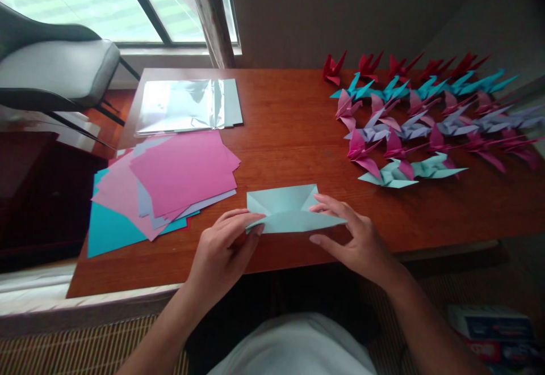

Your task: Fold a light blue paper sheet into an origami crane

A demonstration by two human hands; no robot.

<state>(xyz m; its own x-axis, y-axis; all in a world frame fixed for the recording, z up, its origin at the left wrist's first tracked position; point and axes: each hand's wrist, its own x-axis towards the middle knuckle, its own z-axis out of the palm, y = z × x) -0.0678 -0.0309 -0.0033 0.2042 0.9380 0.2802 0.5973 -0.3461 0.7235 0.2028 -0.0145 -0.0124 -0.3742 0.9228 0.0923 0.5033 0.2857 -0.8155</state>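
A pale green sheet of origami paper [289, 205] is held just above the front of the table, its near edge curled up and over toward the far side. Crease lines show on its inner face. My left hand [230, 239] pinches the left end of the curled edge between thumb and fingers. At the right end, my right hand [351, 239] has its thumb and fingers apart, the fingers reaching behind the paper and touching or nearly touching it.
Coloured paper sheets [187, 173] lie in a loose pile at left, below a clear-wrapped pack of paper [183, 105]. Rows of folded paper cranes [395, 148] fill the right of the wooden table [281, 119]. A chair [59, 68] stands by the window.
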